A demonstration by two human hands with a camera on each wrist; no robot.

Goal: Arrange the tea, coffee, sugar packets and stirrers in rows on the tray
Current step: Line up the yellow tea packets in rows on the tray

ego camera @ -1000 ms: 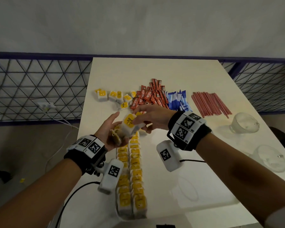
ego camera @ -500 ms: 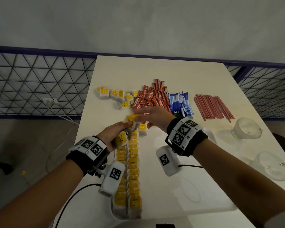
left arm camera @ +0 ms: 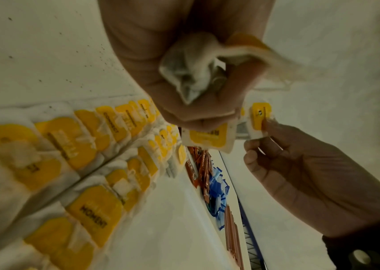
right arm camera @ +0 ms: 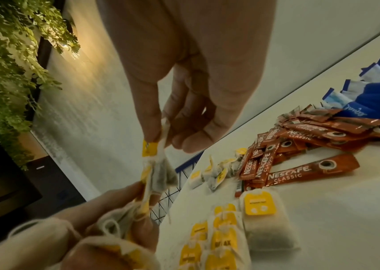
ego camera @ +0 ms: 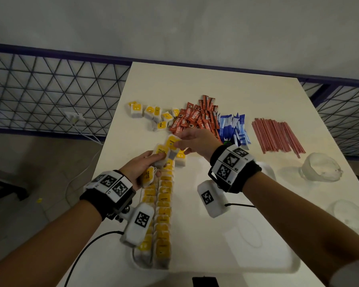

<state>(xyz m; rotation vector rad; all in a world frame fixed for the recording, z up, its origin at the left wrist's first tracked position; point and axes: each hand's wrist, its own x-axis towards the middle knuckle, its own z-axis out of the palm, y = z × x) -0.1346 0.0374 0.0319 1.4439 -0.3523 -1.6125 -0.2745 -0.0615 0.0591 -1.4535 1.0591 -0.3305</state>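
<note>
The person is in the tea step of the task. Two rows of tea bags (ego camera: 164, 206) with yellow tags already lie along the left side of the white tray (ego camera: 286, 268) on the table (ego camera: 174, 83). The left hand (ego camera: 139, 168) holds a small bunch of tea bags, with its fingers curled around them. The right hand (ego camera: 197, 141) pinches the yellow tag of one tea bag (ego camera: 171, 141) between the thumb and the first fingers; the other fingers hang loose. This bag hangs in the air above the far end of the rows and touches the bunch in the left hand, so it seems that it is being separated from it.

The coffee sticks (ego camera: 197, 119), the blue sugar packets (ego camera: 234, 127) and the red stirrers (ego camera: 276, 135) lie in loose piles on the table beyond the tray, not yet arranged. A few loose tea bags (ego camera: 149, 112) also wait there.

The next move probably calls for pulling the single bag free without tangling its string, then laying it flat at the far end of a row, with the tag up and in line with the others.
</note>
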